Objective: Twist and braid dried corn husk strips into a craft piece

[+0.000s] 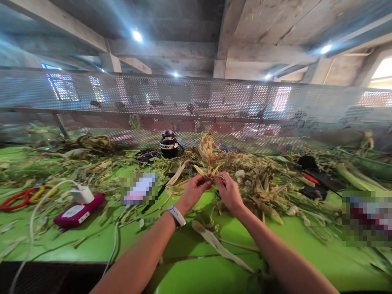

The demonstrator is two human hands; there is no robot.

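Note:
My left hand [196, 190] and my right hand [227, 190] meet over the middle of the green table, fingertips close together. Both are closed in a pinch on a yellowish dried leaf strip [200, 170], whose ends stick out above the fingers. A white band circles my left wrist. Just beyond the hands stands a looped bundle of dried leaves [207, 145]. One long pale dried leaf [219, 245] lies on the table between my forearms. To the right of my right hand spreads a heap of withered leaves [260, 183].
Left of me lie scissors with red and yellow handles [20, 199], a magenta power bank [80, 210] with a white charger [82, 194], and a blurred-out phone [140, 188]. A black jar [168, 145] stands before the perforated metal screen [196, 98]. Cables cross the left side.

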